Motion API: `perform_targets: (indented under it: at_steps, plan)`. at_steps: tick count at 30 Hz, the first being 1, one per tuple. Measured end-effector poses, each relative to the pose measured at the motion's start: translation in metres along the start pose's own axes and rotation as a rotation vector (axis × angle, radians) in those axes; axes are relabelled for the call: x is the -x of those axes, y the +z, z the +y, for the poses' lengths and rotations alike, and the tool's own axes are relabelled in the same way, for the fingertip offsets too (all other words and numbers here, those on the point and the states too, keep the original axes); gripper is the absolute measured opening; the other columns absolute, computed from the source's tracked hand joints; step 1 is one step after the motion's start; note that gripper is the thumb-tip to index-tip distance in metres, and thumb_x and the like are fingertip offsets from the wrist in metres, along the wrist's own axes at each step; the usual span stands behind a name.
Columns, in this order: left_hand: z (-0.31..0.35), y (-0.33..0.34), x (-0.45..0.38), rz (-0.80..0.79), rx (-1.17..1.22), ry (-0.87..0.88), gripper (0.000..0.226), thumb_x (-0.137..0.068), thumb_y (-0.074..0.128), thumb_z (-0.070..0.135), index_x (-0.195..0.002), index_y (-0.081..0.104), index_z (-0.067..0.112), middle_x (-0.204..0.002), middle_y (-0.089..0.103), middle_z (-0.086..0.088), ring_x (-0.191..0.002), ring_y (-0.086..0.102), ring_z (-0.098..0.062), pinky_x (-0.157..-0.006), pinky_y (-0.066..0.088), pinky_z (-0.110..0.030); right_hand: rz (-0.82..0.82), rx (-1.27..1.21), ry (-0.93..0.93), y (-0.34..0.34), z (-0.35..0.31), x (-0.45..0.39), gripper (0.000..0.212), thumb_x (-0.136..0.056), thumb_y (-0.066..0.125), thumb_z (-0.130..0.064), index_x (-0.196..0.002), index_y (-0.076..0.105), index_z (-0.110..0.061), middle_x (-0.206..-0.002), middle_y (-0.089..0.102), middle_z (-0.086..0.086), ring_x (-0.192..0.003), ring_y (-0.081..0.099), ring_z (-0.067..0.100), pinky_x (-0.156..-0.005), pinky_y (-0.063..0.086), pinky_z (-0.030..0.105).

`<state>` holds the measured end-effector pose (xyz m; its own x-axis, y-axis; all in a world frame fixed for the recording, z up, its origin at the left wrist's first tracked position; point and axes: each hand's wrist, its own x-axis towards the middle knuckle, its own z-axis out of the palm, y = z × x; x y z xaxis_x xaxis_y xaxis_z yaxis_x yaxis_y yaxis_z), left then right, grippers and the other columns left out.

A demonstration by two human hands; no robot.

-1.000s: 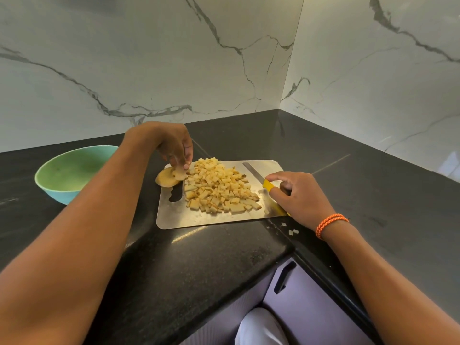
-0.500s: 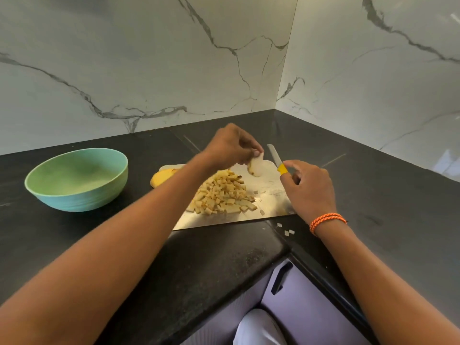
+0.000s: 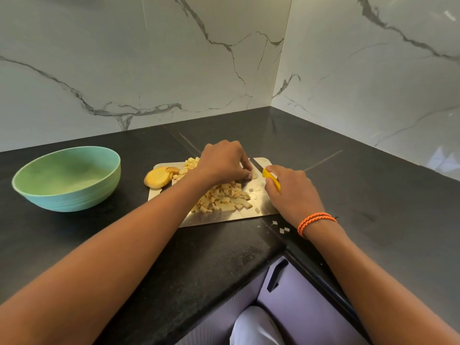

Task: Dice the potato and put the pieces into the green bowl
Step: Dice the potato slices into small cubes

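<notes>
The left hand [image 3: 224,163] reaches across the steel cutting board [image 3: 216,220] and pins a thin potato slice [image 3: 255,174] flat near the board's far right corner, fingertips curled down on it. The right hand [image 3: 291,192] grips the yellow handle of the knife [image 3: 271,179]; the blade runs away from the person, just beside the left fingertips and over the slice.

A heap of diced potato [image 3: 224,197] lies in the middle of the board, partly under the left forearm. Two uncut potato slices [image 3: 159,176] sit at the board's far left corner, one overhanging onto the black desk [image 3: 99,245]. Several stray cubes [image 3: 281,226] lie on the desk off the near right edge of the board. The green bowl [image 3: 67,178] stands well apart to the left, and no potato is visible in it.

Handling judgement: the slice is light, stiff and brittle, and its cut faces are likely wet and slippery against steel. Hold it from above with the fingertips tucked back from the blade line. The cubes are small and roll readily; gather them by scooping with cupped hands, or carry the board to the bowl and push them off. The board is thin and smooth, so it may slide on the desk under side load.
</notes>
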<state>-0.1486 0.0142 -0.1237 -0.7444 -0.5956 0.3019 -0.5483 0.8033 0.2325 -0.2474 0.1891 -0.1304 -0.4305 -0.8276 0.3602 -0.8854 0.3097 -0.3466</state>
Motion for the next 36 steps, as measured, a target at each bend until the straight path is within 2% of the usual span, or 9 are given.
perform_targets:
  at_steps: [8, 14, 17, 22, 26, 30, 34, 36]
  plan:
    - [-0.003, 0.011, -0.006, 0.03, 0.004, -0.112, 0.029, -0.087, 0.081, 0.053, -0.108, 0.083, 0.032, -0.11, 0.079, 0.014, -0.089, 0.068, -0.01, -0.089, 0.06, -0.043, -0.051, 0.046, -0.013, -0.002, -0.006, 0.004, 0.042, -0.106, 0.043, -0.031, -0.146, 0.052, -0.024, -0.119, 0.068, 0.014, -0.105, 0.062, 0.033, -0.085, 0.051, 0.042]
    - [-0.004, 0.014, -0.006, 0.032, 0.027, -0.129, 0.029, -0.087, 0.081, 0.052, -0.107, 0.083, 0.032, -0.109, 0.079, 0.015, -0.092, 0.068, -0.01, -0.09, 0.059, -0.045, -0.039, 0.084, -0.044, -0.001, -0.01, 0.006, 0.045, -0.107, 0.041, -0.029, -0.152, 0.047, -0.025, -0.114, 0.069, 0.014, -0.098, 0.063, 0.03, -0.072, 0.041, 0.035]
    - [-0.002, 0.014, -0.005, 0.04, 0.023, -0.126, 0.028, -0.088, 0.08, 0.052, -0.108, 0.083, 0.032, -0.108, 0.079, 0.014, -0.088, 0.068, -0.01, -0.09, 0.059, -0.045, -0.025, 0.103, -0.047, 0.0, -0.011, 0.007, 0.044, -0.107, 0.039, -0.029, -0.151, 0.047, -0.026, -0.111, 0.069, 0.014, -0.097, 0.063, 0.031, -0.071, 0.04, 0.035]
    - [-0.001, 0.014, -0.002, 0.052, 0.008, -0.137, 0.028, -0.089, 0.079, 0.052, -0.107, 0.083, 0.031, -0.104, 0.079, 0.015, -0.086, 0.067, -0.01, -0.09, 0.059, -0.045, -0.085, 0.126, -0.032, -0.003, -0.019, 0.011, 0.039, -0.106, 0.042, -0.027, -0.142, 0.054, -0.021, -0.11, 0.068, 0.014, -0.096, 0.064, 0.033, -0.075, 0.048, 0.038]
    - [0.0, 0.015, -0.001, 0.056, 0.001, -0.147, 0.03, -0.09, 0.078, 0.052, -0.108, 0.084, 0.029, -0.103, 0.079, 0.013, -0.084, 0.066, -0.011, -0.091, 0.059, -0.044, -0.111, 0.066, -0.035, -0.01, -0.016, 0.017, 0.04, -0.104, 0.047, -0.027, -0.143, 0.055, -0.022, -0.113, 0.07, 0.011, -0.096, 0.064, 0.027, -0.073, 0.043, 0.031]
    - [-0.001, 0.014, -0.002, 0.062, -0.024, -0.158, 0.031, -0.09, 0.078, 0.053, -0.109, 0.083, 0.029, -0.104, 0.079, 0.013, -0.085, 0.067, -0.011, -0.093, 0.058, -0.045, -0.106, 0.005, -0.029, -0.016, -0.006, 0.032, 0.042, -0.101, 0.05, -0.029, -0.142, 0.057, -0.026, -0.096, 0.071, 0.005, -0.076, 0.063, 0.017, -0.073, 0.055, 0.034]
    - [-0.001, 0.013, -0.001, 0.068, -0.031, -0.156, 0.03, -0.091, 0.078, 0.05, -0.111, 0.083, 0.029, -0.108, 0.079, 0.011, -0.086, 0.067, -0.012, -0.09, 0.059, -0.044, -0.092, -0.037, -0.028, -0.021, 0.005, 0.047, 0.04, -0.101, 0.052, -0.031, -0.14, 0.059, -0.029, -0.079, 0.06, -0.004, -0.064, 0.051, 0.011, -0.066, 0.049, 0.032]
    - [0.0, 0.013, -0.002, 0.063, -0.016, -0.16, 0.029, -0.091, 0.079, 0.049, -0.111, 0.083, 0.028, -0.108, 0.079, 0.011, -0.085, 0.067, -0.012, -0.089, 0.06, -0.044, -0.087, -0.044, -0.033, -0.024, 0.007, 0.049, 0.039, -0.101, 0.052, -0.032, -0.138, 0.06, -0.03, -0.077, 0.057, -0.006, -0.063, 0.049, 0.009, -0.066, 0.047, 0.031]
